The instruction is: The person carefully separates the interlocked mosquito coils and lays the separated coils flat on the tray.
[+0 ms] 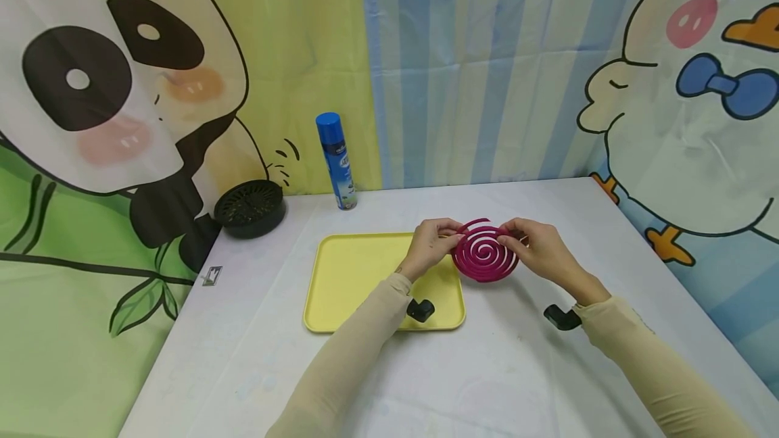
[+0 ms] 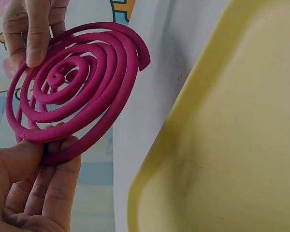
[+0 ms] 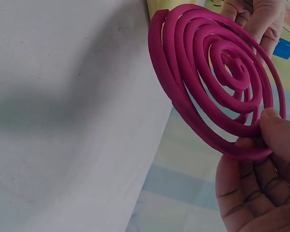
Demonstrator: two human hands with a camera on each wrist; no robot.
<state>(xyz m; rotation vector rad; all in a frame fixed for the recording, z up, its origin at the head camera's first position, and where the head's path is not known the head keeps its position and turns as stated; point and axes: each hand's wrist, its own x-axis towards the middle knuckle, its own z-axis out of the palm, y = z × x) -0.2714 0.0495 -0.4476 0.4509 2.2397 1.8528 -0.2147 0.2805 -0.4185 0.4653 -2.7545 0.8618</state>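
Observation:
A magenta mosquito coil [image 1: 485,277] is held up above the table, to the right of a yellow tray [image 1: 359,282]. My left hand [image 1: 429,245] pinches its left edge between thumb and fingers. On the opposite edge, my right hand [image 1: 544,253] pinches it the same way. Seen in the left wrist view, the coil [image 2: 38,137] is tilted, and its turns lie doubled, with a second spiral showing behind the first. One loose outer end sticks out past the rings in the right wrist view, where the coil [image 3: 160,63] is clear of the table.
At the back of the white table [image 1: 255,357] stands a blue spray can [image 1: 339,167]. A round black slotted holder [image 1: 250,209] sits at the back left corner. Printed curtains [image 1: 475,66] hang behind the table. A small metal piece [image 1: 211,276] lies at the left edge.

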